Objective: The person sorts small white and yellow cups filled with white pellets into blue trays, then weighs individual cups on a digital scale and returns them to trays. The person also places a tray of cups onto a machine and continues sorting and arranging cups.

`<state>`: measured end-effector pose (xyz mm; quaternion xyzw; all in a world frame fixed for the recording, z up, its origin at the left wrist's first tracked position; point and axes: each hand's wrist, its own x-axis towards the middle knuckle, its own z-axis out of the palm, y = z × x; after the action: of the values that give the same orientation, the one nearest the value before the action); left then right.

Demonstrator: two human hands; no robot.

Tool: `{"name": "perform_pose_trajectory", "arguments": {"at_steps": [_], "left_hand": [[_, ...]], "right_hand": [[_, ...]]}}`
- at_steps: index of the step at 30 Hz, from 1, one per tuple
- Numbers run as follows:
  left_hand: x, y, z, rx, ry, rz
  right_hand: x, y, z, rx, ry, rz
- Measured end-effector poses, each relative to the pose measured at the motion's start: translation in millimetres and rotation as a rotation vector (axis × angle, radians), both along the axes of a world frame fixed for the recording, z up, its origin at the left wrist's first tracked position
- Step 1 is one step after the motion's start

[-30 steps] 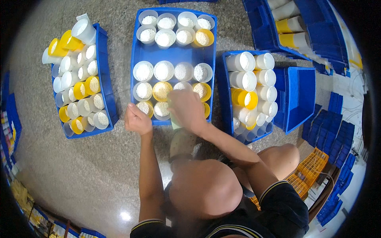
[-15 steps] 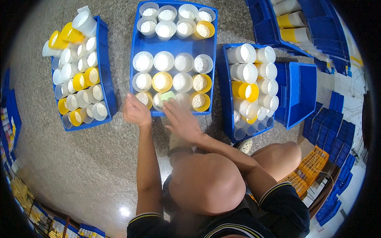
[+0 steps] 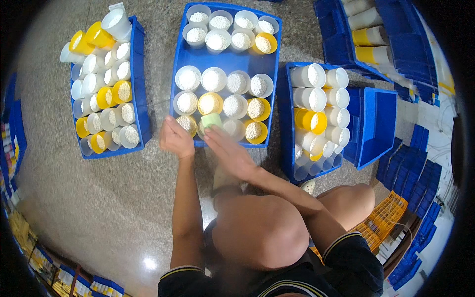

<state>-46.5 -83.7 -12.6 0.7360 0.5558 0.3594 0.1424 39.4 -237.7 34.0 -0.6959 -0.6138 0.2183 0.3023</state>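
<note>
A blue tray (image 3: 237,57) in front of me holds white and yellow cups filled with small white pellets. My right hand (image 3: 233,156) reaches over the tray's near edge, slightly blurred. Its fingertips hold a pale green, squarish piece (image 3: 212,120) above a cup in the nearest row, partly covering that cup. At the tray's near left corner my left hand (image 3: 177,138) is closed, its fingers pressed together beside a yellow cup (image 3: 186,124). Whatever it may hold is hidden. Behind the right hand, a translucent cup (image 3: 234,129) is partly blurred.
Another blue crate (image 3: 141,94) of stacked cups stands at the left, a third (image 3: 286,143) at the right. Beyond that are a blue bin (image 3: 377,126) and more crates with cups (image 3: 371,37). An orange basket (image 3: 383,218) lies near my bent knee (image 3: 257,230).
The view has shifted, so the trays sit farther right in the picture. The green piece shows more squarely over the near row. Both hands stay at about the same part of the tray.
</note>
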Motion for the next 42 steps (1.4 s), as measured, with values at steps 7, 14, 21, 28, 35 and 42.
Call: {"name": "perform_pose_trajectory", "arguments": {"at_steps": [7, 14, 21, 28, 35, 42], "left_hand": [[-1, 0, -1, -0.024, -0.011, -0.001], [-2, -1, -4, -0.014, -0.027, -0.014], [-2, 0, -5, 0.005, 0.023, -0.006], [-3, -1, -5, -0.029, 0.044, 0.01], [-2, -1, -3, -0.05, 0.018, -0.005], [-2, -2, -4, -0.028, 0.048, 0.004]], "right_hand": [[22, 17, 6, -0.114, -0.22, -0.051], [109, 50, 10, 0.152, -0.307, -0.393], [219, 121, 4, 0.185, -0.614, -0.525], [250, 177, -13, -0.436, -0.923, -0.267], [251, 179, -5, -0.4, -0.882, -0.244], [220, 190, 2, 0.08, -0.797, -0.291]]}}
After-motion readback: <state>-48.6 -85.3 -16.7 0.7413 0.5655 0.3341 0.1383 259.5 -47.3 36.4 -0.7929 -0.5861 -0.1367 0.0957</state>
